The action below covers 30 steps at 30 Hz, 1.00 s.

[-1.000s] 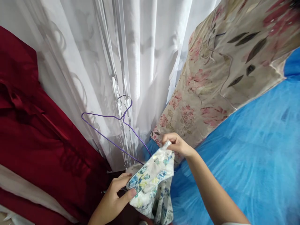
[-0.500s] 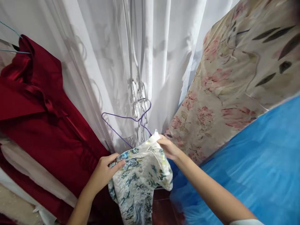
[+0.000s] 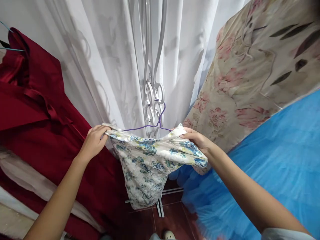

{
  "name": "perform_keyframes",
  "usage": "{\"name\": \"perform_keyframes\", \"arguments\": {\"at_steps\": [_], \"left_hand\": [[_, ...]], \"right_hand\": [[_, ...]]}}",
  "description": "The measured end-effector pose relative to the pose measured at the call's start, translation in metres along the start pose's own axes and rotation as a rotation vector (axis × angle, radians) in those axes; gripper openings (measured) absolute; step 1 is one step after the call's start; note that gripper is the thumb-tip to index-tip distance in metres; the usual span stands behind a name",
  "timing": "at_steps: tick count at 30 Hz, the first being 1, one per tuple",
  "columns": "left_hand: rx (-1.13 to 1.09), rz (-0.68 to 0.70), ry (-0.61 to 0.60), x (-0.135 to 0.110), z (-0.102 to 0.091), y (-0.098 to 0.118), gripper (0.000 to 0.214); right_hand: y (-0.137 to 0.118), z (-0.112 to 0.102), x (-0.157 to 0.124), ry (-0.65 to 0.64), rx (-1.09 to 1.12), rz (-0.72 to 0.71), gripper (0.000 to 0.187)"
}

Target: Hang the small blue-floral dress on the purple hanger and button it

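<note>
A white floral garment [image 3: 147,166] with blue and yellow flowers hangs stretched between my two hands. Its neckline lies over a purple wire hanger [image 3: 140,127], whose hook is up at a white metal stand [image 3: 151,96]. My left hand [image 3: 94,140] pinches the garment's left upper edge, near the hanger's left end. On the other side, my right hand [image 3: 196,138] grips the right shoulder, with the thumb in front and fingers partly behind the cloth. The hanger's lower part is hidden by the garment.
A dark red dress [image 3: 50,110] hangs at the left. To the right hang a beige floral cloth [image 3: 225,100] and a bright blue ruffled garment [image 3: 270,160]. White curtains [image 3: 112,66] cover the back. Below lies a red tiled floor [image 3: 142,221] with the stand's feet.
My left hand has moved left and up, spreading the garment's top edge over the hanger's left arm. My right hand has shifted right and slightly up. The garment's lower end now shows.
</note>
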State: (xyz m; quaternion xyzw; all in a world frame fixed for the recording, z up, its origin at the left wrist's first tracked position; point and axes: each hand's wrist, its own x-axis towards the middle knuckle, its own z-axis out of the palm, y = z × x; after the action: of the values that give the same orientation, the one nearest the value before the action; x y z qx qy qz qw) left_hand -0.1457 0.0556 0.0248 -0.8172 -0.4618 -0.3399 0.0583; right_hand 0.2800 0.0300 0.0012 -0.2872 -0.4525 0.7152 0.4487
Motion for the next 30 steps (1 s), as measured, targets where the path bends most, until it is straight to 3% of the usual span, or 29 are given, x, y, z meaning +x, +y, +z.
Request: {"name": "perform_keyframes", "arguments": {"at_steps": [3, 6, 8, 10, 12, 15, 20, 22, 25, 28, 30], "left_hand": [[-0.24, -0.03, 0.114, 0.025, 0.002, 0.033, 0.027], [-0.37, -0.091, 0.029, 0.033, 0.015, 0.056, 0.048], [-0.288, -0.134, -0.006, 0.031, 0.025, 0.061, 0.057], [-0.143, -0.217, -0.018, 0.026, 0.033, 0.061, 0.044], [-0.036, -0.302, -0.025, 0.018, 0.037, 0.065, 0.037], [-0.015, -0.261, -0.004, 0.014, 0.035, 0.085, 0.039], [0.015, -0.082, 0.132, 0.035, 0.021, 0.143, 0.025], [0.006, -0.047, 0.129, 0.043, 0.021, 0.157, 0.025], [-0.016, -0.072, 0.007, 0.04, 0.028, 0.156, 0.026], [0.021, -0.231, -0.167, 0.017, 0.042, 0.139, 0.036], [0.022, -0.293, -0.203, 0.0, 0.05, 0.131, 0.037]], "right_hand": [[-0.004, -0.005, 0.0, -0.017, -0.05, 0.028, 0.037], [-0.007, -0.009, -0.008, -0.006, -0.213, 0.005, 0.04], [-0.003, -0.013, -0.019, 0.066, -0.384, -0.105, 0.044], [0.008, -0.019, -0.032, 0.159, -0.533, -0.244, 0.044], [0.021, -0.029, -0.045, 0.223, -0.62, -0.314, 0.032], [0.031, -0.043, -0.054, 0.248, -0.566, -0.264, 0.035], [0.006, -0.052, -0.057, 0.325, -0.274, -0.249, 0.027], [0.001, -0.059, -0.064, 0.377, -0.237, -0.28, 0.025], [0.011, -0.08, -0.089, 0.44, -0.241, -0.284, 0.023], [0.029, -0.109, -0.123, 0.486, -0.257, -0.263, 0.022], [0.037, -0.124, -0.142, 0.513, -0.278, -0.242, 0.023]]}}
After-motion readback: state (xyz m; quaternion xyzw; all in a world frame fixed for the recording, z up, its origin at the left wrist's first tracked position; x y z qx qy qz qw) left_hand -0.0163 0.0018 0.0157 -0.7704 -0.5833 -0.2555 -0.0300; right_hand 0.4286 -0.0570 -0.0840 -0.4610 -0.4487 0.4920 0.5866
